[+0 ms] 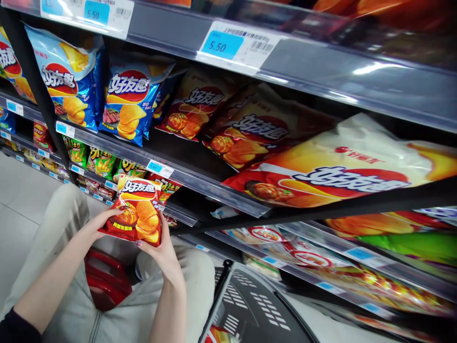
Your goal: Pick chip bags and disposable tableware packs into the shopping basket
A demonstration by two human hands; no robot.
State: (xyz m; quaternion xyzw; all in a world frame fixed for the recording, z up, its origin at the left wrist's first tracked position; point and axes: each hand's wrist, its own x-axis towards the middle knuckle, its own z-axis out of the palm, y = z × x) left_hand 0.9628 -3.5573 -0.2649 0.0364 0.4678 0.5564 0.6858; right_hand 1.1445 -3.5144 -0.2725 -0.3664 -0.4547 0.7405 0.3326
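Both of my hands hold a red and yellow bag of potato chips (pixel 140 212) in front of the shelves, its printed front facing up toward me. My left hand (pixel 103 220) grips the bag's left edge, with the thumb on the front. On the lower right edge, my right hand (pixel 162 250) closes round the bag, thumb at the bottom corner. The fingers behind the bag are hidden. Just beyond it, blue chip bags (pixel 128 97) stand upright on a shelf, and matching red chip bags (pixel 252 126) lean beside them.
A large chip bag (pixel 342 166) lies tilted at the right of the shelf. A dark shopping basket (pixel 250 300) stands at my right knee, with a colourful package partly visible inside. A red object (pixel 107 278) is between my legs. Price tags (pixel 235 45) line the shelf edges.
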